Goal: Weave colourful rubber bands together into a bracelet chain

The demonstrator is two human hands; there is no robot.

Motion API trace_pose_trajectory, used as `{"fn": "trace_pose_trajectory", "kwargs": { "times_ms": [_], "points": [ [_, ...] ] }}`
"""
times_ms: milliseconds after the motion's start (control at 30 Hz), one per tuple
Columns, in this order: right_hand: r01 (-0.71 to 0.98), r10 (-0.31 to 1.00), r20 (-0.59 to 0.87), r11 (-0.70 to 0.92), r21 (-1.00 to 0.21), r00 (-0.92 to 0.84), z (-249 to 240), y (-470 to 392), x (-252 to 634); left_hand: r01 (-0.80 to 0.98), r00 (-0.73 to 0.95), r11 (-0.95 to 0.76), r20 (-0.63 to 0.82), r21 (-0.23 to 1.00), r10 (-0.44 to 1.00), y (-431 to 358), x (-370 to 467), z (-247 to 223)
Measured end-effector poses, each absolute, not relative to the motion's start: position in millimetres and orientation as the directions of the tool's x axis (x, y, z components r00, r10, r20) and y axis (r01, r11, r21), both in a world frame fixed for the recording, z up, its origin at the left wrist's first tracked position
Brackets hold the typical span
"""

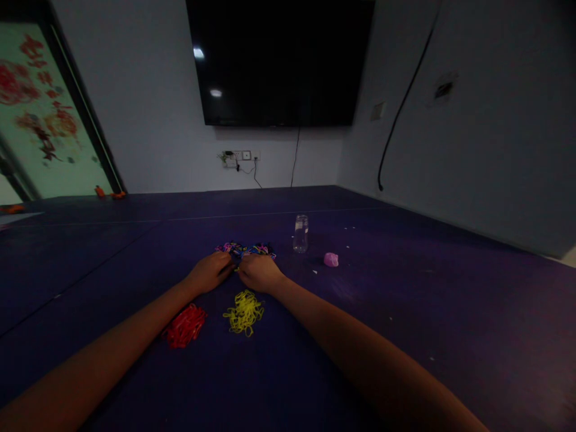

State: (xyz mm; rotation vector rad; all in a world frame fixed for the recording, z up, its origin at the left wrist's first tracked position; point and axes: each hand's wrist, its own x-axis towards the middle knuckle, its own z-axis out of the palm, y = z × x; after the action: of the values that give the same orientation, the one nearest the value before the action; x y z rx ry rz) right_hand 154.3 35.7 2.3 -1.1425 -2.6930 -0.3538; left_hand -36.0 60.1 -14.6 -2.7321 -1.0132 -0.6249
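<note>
A pile of mixed coloured rubber bands (245, 249) lies on the dark purple surface, partly hidden behind my hands. My left hand (210, 271) is at the near left side of the pile, its fingers curled in; whatever they hold is hidden. Close beside it, my right hand (260, 273) is closed at the pile's near side, with a bit of yellow rubber band (237, 269) at its fingertips. Nearer to me, a heap of yellow rubber bands (244, 312) lies below the right hand. A heap of red rubber bands (185, 326) sits by my left forearm.
Beyond my right hand stands a clear bottle (300, 234), upright and without a lid. A small pink object (331, 259) lies to its right, near white scraps (315, 272). At the back, a large television (281, 63) hangs on the wall above sockets (238, 157).
</note>
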Motion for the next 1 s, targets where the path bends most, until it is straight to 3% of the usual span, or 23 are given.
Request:
{"fn": "trace_pose_trajectory", "kwargs": {
  "times_ms": [1000],
  "points": [
    [0.726, 0.678, 0.272, 0.673, 0.141, -0.682, -0.5, 38.4, 154.4, 0.652, 0.691, -0.756, 0.455, -0.057, 0.562, 62.6, -36.7, -16.8]
  ]
}}
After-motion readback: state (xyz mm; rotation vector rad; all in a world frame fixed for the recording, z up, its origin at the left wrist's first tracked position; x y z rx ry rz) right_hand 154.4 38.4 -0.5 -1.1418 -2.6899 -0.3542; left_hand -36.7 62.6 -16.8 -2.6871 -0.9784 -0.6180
